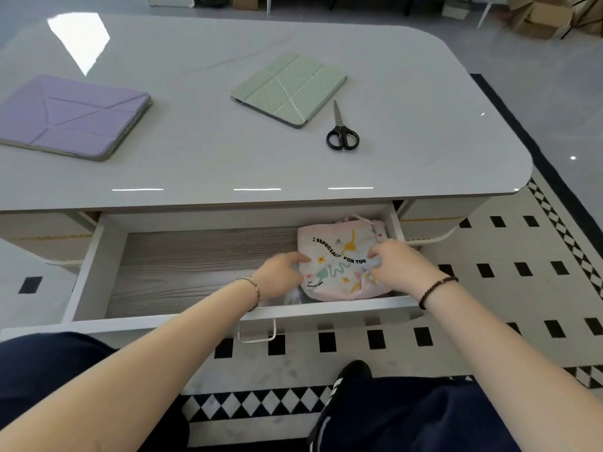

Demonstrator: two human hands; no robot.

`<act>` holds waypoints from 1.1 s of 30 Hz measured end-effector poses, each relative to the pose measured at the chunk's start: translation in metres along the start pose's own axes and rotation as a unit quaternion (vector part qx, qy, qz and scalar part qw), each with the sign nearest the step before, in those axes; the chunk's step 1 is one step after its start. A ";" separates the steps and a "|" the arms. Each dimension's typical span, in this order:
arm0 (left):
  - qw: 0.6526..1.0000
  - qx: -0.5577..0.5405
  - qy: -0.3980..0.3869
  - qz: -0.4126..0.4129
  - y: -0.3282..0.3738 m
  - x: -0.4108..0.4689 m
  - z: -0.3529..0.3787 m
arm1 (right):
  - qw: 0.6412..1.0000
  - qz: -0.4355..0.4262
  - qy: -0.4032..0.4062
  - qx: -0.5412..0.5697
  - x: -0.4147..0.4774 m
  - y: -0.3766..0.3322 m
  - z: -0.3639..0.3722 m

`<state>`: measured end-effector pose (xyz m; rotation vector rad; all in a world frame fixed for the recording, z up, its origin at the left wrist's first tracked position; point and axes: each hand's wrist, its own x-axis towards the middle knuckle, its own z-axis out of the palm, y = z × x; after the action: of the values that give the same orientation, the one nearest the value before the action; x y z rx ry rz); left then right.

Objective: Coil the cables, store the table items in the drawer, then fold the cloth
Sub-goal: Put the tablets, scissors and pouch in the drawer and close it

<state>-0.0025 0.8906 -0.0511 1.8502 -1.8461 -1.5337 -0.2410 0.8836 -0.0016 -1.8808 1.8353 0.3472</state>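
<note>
Pink pouch (pixel 339 256): sits at right end of open drawer (pixel 85 272). Gripped at left edge by left hand (pixel 280 275), right side by right hand (pixel 401 265); fingers curled on fabric.

Bright, even light fills the scene. The glossy counter (pixel 212 164) throws a hard white glare patch at its far left corner and three thin streaks along its near edge. Shadows are soft, darkest at the back of the drawer (pixel 195 256). Wide-angle distortion bends the counter's edges and the rug (pixel 473 288). Detail is slightly soft throughout.
</note>
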 end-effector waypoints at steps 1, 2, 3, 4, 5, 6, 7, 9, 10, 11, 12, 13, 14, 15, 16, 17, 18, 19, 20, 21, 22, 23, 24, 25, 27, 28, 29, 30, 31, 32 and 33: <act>0.999 0.035 -0.018 0.018 -0.002 0.001 0.003 | 1.000 0.001 -0.024 -0.004 0.003 -0.001 0.004; 0.997 0.066 -0.035 0.029 -0.004 0.003 0.006 | 0.999 0.002 -0.047 -0.007 0.006 -0.002 0.007; 0.995 0.086 -0.050 0.032 -0.007 0.005 0.008 | 0.998 0.000 -0.068 -0.011 0.010 -0.002 0.011; 0.993 0.094 -0.064 0.031 -0.008 0.007 0.010 | 0.996 -0.004 -0.088 -0.019 0.013 -0.003 0.015; 0.992 0.096 -0.074 0.031 -0.010 0.008 0.011 | 0.994 -0.008 -0.107 -0.026 0.016 -0.003 0.019; 0.992 0.095 -0.080 0.034 -0.010 0.008 0.010 | 0.992 -0.010 -0.123 -0.030 0.019 -0.003 0.021; 0.992 0.090 -0.080 0.039 -0.011 0.011 0.010 | 0.990 -0.011 -0.134 -0.030 0.021 -0.003 0.023; 0.993 0.082 -0.072 0.052 -0.011 0.015 0.008 | 0.989 -0.013 -0.146 -0.035 0.024 -0.006 0.023; 0.992 0.089 -0.073 0.055 -0.010 0.017 0.008 | 0.988 -0.011 -0.149 -0.043 0.026 -0.008 0.021; 0.988 0.116 -0.080 0.059 -0.010 0.017 0.008 | 0.987 -0.011 -0.152 -0.051 0.028 -0.009 0.021; 0.981 0.159 -0.096 0.058 -0.009 0.018 0.008 | 0.985 -0.009 -0.161 -0.065 0.029 -0.011 0.021; 0.970 0.204 -0.119 0.051 -0.008 0.017 0.007 | 0.981 -0.008 -0.174 -0.084 0.031 -0.014 0.020; 0.961 0.236 -0.139 0.037 -0.006 0.016 0.006 | 0.976 -0.007 -0.189 -0.105 0.031 -0.017 0.019; 0.954 0.255 -0.154 0.020 -0.004 0.016 0.006 | 0.972 -0.012 -0.200 -0.124 0.031 -0.019 0.017; 0.951 0.263 -0.163 0.008 -0.002 0.015 0.005 | 0.969 -0.017 -0.206 -0.134 0.030 -0.022 0.015; 0.949 0.265 -0.169 0.003 0.003 0.013 0.003 | 0.970 -0.024 -0.203 -0.133 0.029 -0.023 0.012; 0.949 0.262 -0.173 0.005 0.007 0.012 0.002 | 0.973 -0.031 -0.196 -0.122 0.026 -0.026 0.008; 0.953 0.254 -0.166 0.013 0.014 0.009 -0.002 | 0.978 -0.040 -0.179 -0.102 0.024 -0.030 0.002; 0.961 0.238 -0.142 0.026 0.022 0.005 -0.007 | 0.984 -0.050 -0.156 -0.073 0.023 -0.035 -0.005; 0.969 0.221 -0.101 0.041 0.031 0.001 -0.013 | 0.990 -0.068 -0.118 -0.043 0.021 -0.040 -0.012; 0.974 0.213 -0.050 0.056 0.040 -0.004 -0.020 | 0.994 -0.087 -0.068 -0.013 0.020 -0.044 -0.020; 0.974 0.214 0.005 0.072 0.051 -0.011 -0.029 | 0.994 -0.111 -0.006 0.014 0.017 -0.048 -0.028; 0.970 0.219 0.059 0.088 0.060 -0.018 -0.038 | 0.989 -0.134 0.056 0.035 0.015 -0.053 -0.036; 0.964 0.220 0.109 0.103 0.068 -0.025 -0.047 | 0.980 -0.157 0.109 0.052 0.013 -0.055 -0.044; 0.952 0.211 0.183 0.123 0.076 -0.039 -0.066 | 0.959 -0.195 0.192 0.072 0.013 -0.061 -0.056; 0.947 0.207 0.207 0.130 0.076 -0.045 -0.075 | 0.949 -0.206 0.222 0.081 0.015 -0.063 -0.062; 0.942 0.209 0.226 0.135 0.074 -0.050 -0.085 | 0.941 -0.213 0.246 0.090 0.020 -0.064 -0.066; 0.937 0.216 0.239 0.136 0.070 -0.053 -0.093 | 0.935 -0.217 0.264 0.097 0.026 -0.065 -0.069; 0.932 0.222 0.251 0.134 0.064 -0.056 -0.103 | 0.928 -0.224 0.280 0.102 0.032 -0.068 -0.071; 0.929 0.226 0.262 0.131 0.058 -0.057 -0.112 | 0.923 -0.228 0.292 0.106 0.038 -0.072 -0.071; 0.926 0.225 0.272 0.131 0.051 -0.058 -0.119 | 0.919 -0.231 0.301 0.106 0.043 -0.076 -0.071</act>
<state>0.0584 0.8584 0.0732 1.8292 -2.1347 -0.4555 -0.1742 0.8093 0.0499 -2.3335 1.5904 -0.6345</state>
